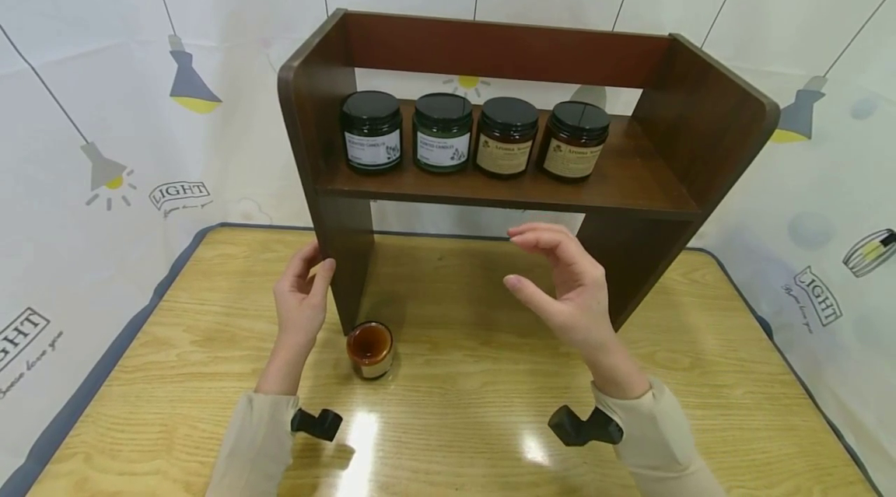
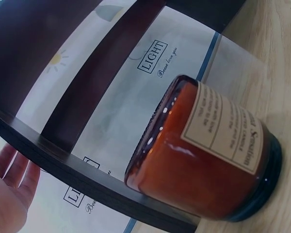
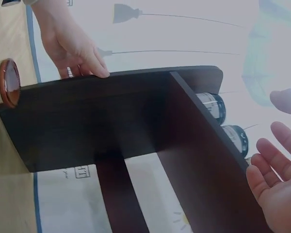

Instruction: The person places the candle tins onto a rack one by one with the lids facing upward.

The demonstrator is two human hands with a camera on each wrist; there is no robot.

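A dark brown wooden shelf (image 1: 504,197) stands on the table. My left hand (image 1: 302,295) grips the front edge of its left side panel, thumb at the edge and fingers on the outer face. My right hand (image 1: 563,287) is raised before the shelf, below its board, fingers curved apart from the thumb and nothing between them. An amber glass candle jar (image 2: 208,150) with a beige label and no lid stands by the foot of the left panel. On the board sit two white-labelled candle jars (image 1: 373,148) at left and two beige-labelled candle jars (image 1: 502,155) beside them, all black-lidded.
The wood-grain table (image 1: 462,419) has a blue edge. Behind it hangs a pale backdrop (image 1: 77,194) printed with lamps and lettering. The shelf's right side panel (image 1: 714,116) stands beyond my right hand. Each wrist carries a black camera mount (image 1: 586,427).
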